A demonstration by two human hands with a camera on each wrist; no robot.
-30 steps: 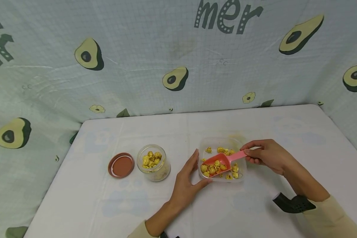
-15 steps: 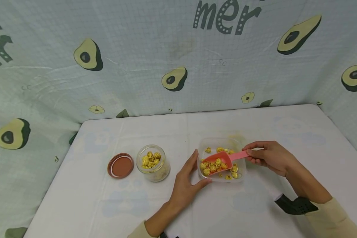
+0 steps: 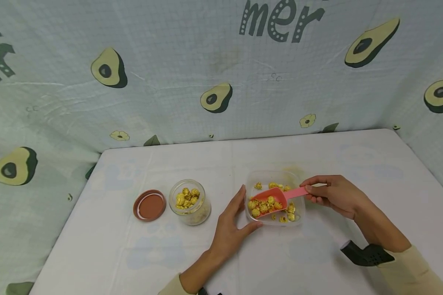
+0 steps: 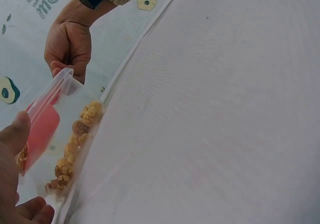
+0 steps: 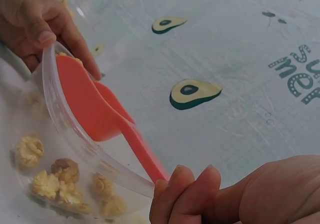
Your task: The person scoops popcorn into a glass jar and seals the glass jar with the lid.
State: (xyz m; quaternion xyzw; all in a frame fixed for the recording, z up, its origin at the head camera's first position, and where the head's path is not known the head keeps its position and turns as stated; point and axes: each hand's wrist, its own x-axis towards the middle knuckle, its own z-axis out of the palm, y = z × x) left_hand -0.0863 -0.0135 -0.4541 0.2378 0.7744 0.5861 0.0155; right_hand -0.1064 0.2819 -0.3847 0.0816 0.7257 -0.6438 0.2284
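My right hand [image 3: 326,192] pinches the handle of a pink scoop [image 3: 282,196] between thumb and fingers. Yellow popcorn [image 3: 264,206] fills the scoop's bowl, which sits over a clear plastic container [image 3: 298,219]. Several loose popcorn pieces [image 5: 65,181] lie on the container's bottom. My left hand [image 3: 229,231] grips the container's left side, thumb at the near corner and fingers along the wall. In the right wrist view its thumb [image 5: 46,38] rests at the rim, close to the scoop's tip. The left wrist view shows the scoop [image 4: 44,134] through the see-through wall.
A glass jar [image 3: 198,214] with popcorn inside stands uncovered left of my left hand. Beside it lies a brown round lid [image 3: 150,205], underside up. White cloth covers the table [image 3: 184,262], and an avocado-printed curtain [image 3: 162,61] hangs behind its back edge.
The scoop has shifted slightly up and right with its popcorn, and my right hand with it. Over the last half second almost nothing has moved. My left hand stays at the container.
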